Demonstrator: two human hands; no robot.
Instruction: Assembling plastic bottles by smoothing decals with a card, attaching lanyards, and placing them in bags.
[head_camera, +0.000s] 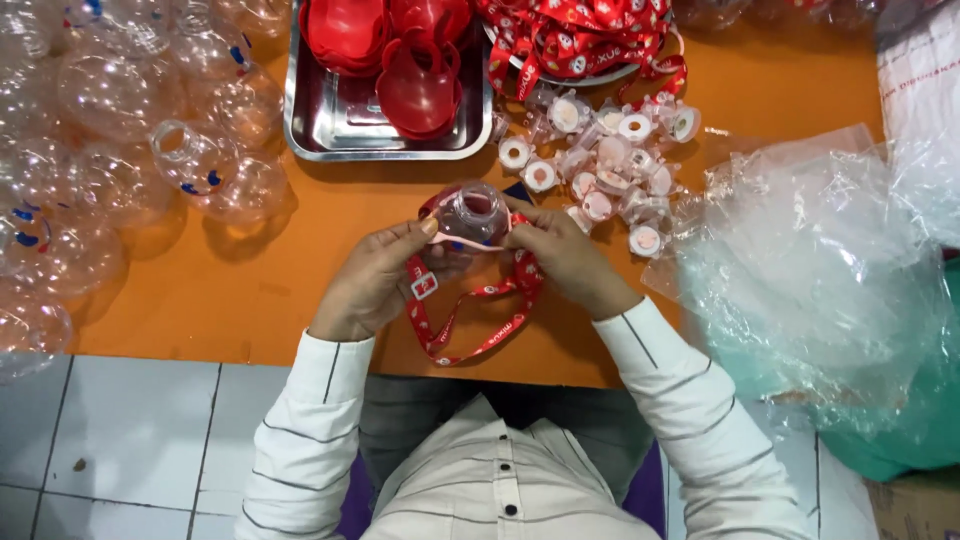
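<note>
An orange table (250, 290) carries a heap of clear bottles (120, 130), crumpled plastic bags (820, 270), a steel tray (330, 125) of red handles (415, 85) and small white caps (610, 165). At its near edge, the left hand (375, 275) and right hand (570, 260) pinch a clear bottle (472, 213) with a red strap (470, 320) hanging below.

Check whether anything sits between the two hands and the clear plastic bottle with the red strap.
Nothing visible does. The left hand and right hand already grip the small clear plastic bottle from either side, above the orange table. The red printed strap hangs below it.
</note>
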